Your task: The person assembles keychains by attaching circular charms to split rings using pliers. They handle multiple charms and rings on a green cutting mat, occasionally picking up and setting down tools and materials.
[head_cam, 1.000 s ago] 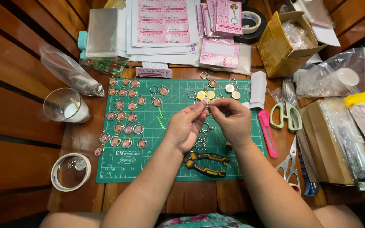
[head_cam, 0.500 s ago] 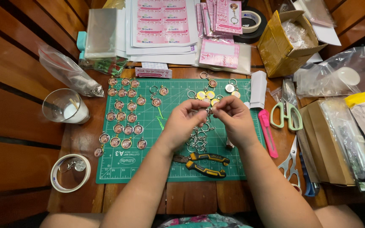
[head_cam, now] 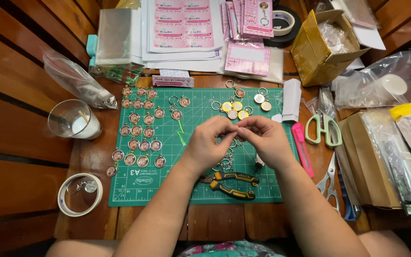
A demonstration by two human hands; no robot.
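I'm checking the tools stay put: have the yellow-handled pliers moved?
No. The pliers lie at the same spot on the green cutting mat, near its front edge.

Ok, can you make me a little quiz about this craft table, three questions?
1. True or false: the pliers lie on the green mat, below the hands.
2. Which lies right of the mat? A) pink knife B) plastic cup C) tape roll
3. Where do the left hand and right hand meet?

Key:
1. True.
2. A. The cup and the tape roll are to the left.
3. Over the middle of the mat, fingertips pinched together on something too small to tell, just above a pile of key rings.
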